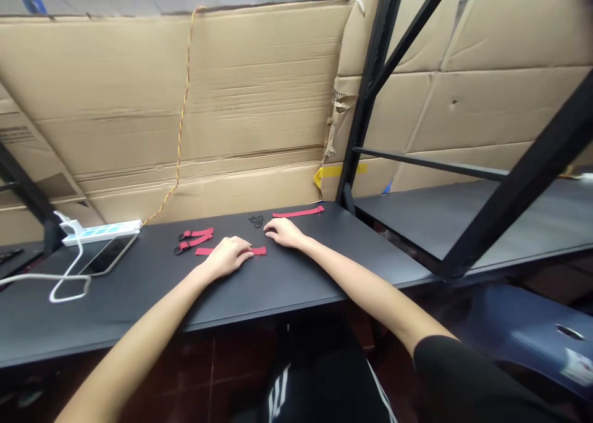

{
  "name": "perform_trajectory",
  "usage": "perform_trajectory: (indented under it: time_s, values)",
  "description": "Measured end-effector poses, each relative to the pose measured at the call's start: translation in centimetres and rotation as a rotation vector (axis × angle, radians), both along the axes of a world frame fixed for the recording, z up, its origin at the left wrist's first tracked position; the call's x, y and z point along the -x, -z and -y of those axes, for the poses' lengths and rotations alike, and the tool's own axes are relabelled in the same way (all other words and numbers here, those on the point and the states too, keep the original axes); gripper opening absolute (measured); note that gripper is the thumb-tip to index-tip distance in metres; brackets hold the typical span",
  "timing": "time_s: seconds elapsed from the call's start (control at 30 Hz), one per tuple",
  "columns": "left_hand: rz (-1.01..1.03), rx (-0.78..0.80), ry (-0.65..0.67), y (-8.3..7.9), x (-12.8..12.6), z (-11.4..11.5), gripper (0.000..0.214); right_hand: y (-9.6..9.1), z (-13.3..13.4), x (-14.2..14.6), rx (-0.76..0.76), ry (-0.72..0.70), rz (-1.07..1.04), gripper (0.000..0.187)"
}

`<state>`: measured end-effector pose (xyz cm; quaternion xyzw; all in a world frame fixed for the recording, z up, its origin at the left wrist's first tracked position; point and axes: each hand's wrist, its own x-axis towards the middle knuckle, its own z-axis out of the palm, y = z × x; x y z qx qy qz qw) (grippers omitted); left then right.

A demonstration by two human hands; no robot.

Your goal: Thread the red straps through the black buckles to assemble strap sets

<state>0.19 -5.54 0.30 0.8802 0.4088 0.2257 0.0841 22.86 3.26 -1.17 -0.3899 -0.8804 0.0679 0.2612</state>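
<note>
My left hand lies palm down across a flat red strap on the black desk, covering its middle. My right hand rests flat on the desk, its fingertips close to a small cluster of black metal rings. Beyond those fingers lies another red strap. Left of my left hand are two red straps with black rings attached, one above the other. Neither hand appears to grip anything.
A white power strip and a phone sit at the desk's left, with a white cable looped nearby. Cardboard sheets line the desk's back edge. A black metal frame rises at the right, beside a lower dark shelf.
</note>
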Motion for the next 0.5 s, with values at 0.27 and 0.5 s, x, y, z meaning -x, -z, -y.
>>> perform_trajectory:
  time_s: [0.27, 0.5]
  values:
    - [0.035, 0.150, -0.077, -1.1, -0.7, -1.6, 0.031, 0.9, -0.1, 1.3, 0.215, -0.063, -0.342, 0.035]
    - [0.075, 0.315, -0.058, -1.2, -1.9, -3.9, 0.022, 1.5, -0.8, 1.2, 0.469, -0.121, -0.646, 0.034]
